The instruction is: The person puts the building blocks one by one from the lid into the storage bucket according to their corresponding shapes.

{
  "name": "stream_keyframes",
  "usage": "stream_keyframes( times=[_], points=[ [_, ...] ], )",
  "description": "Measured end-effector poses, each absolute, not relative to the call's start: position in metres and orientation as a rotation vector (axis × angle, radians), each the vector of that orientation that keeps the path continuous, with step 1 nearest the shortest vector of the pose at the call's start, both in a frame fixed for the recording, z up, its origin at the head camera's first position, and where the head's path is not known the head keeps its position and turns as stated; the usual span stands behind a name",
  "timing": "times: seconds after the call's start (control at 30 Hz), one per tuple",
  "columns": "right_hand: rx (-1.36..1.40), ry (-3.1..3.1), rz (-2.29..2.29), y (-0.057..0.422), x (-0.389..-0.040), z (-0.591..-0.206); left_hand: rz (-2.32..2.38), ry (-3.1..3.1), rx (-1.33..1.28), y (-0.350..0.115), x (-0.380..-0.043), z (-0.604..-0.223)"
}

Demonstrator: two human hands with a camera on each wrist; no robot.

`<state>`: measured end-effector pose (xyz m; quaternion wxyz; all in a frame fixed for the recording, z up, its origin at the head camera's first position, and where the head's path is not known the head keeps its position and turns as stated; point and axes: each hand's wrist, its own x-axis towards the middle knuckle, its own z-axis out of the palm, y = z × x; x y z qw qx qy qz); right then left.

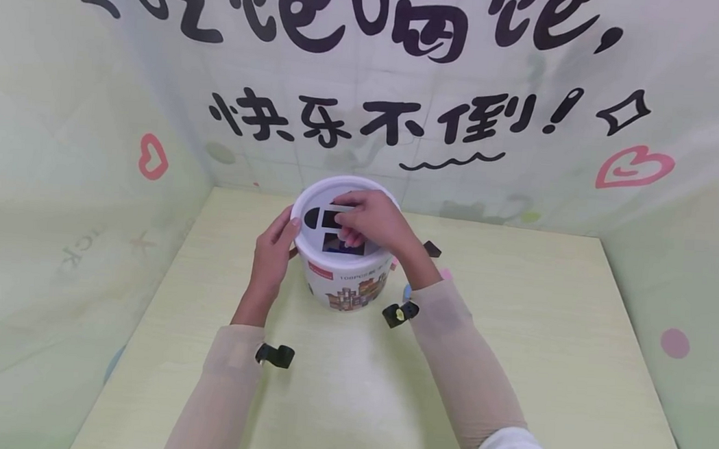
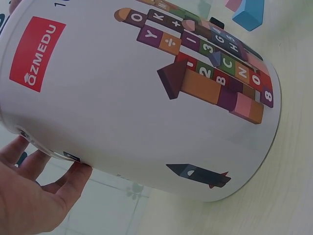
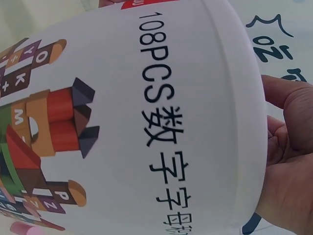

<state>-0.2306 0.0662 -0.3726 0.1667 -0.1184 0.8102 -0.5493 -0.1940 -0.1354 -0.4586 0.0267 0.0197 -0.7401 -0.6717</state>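
Note:
A white bucket (image 1: 346, 289) printed with colourful building blocks stands upright on the table, its white lid (image 1: 322, 200) on top. Dark slots show in the lid: a half-round slot (image 1: 312, 219) and a rectangular slot (image 1: 341, 245) among them. My left hand (image 1: 271, 257) grips the bucket's left side, thumb up at the lid's rim; in the left wrist view its fingers (image 2: 73, 183) press against the wall. Over the lid, my right hand (image 1: 372, 222) bends its fingers down at the slots. I cannot tell whether it holds a piece, since the rim hides its fingertips in the right wrist view.
Loose blocks lie right of the bucket: a dark block (image 1: 432, 249), a pink block (image 1: 446, 274) and a blue block (image 2: 248, 14). Behind the table (image 1: 545, 318) rises a wall sheet (image 1: 264, 170) with large black lettering; similar sheets flank both sides.

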Motion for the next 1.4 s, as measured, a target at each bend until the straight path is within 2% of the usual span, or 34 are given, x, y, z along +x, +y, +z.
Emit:
stream_keyframes(
  times=[1.4],
  points=[
    [-0.110,2.286,-1.694,0.129,-0.218,-0.375,-2.065,-2.276,0.096,-0.134,-0.196,-0.459]
  ],
)
